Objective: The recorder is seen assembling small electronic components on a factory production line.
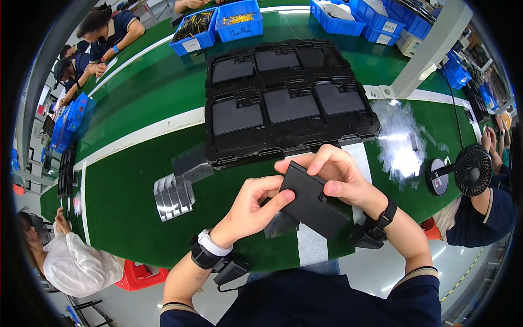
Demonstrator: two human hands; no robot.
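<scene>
Between my two hands I hold a flat black rectangular panel (313, 203), tilted above the near edge of the green table. My left hand (253, 204) pinches its left edge, thumb on the face. At the upper corner, my right hand (343, 177) grips it with thumb and fingers. Just beyond my hands lies a black moulded tray (239, 148) whose compartments hold several similar dark flat pieces (290, 104). To the left of my hands are sheets of clear film with glossy strips (173, 197). A pale strip of cloth or paper (312, 245) runs beneath the panel.
A heap of clear plastic film (400, 144) lies right of the tray, beside a small black fan (473, 170). Blue bins (239, 22) line the far side. A metal post (430, 52) rises at the right. Co-workers (111, 32) sit on both sides.
</scene>
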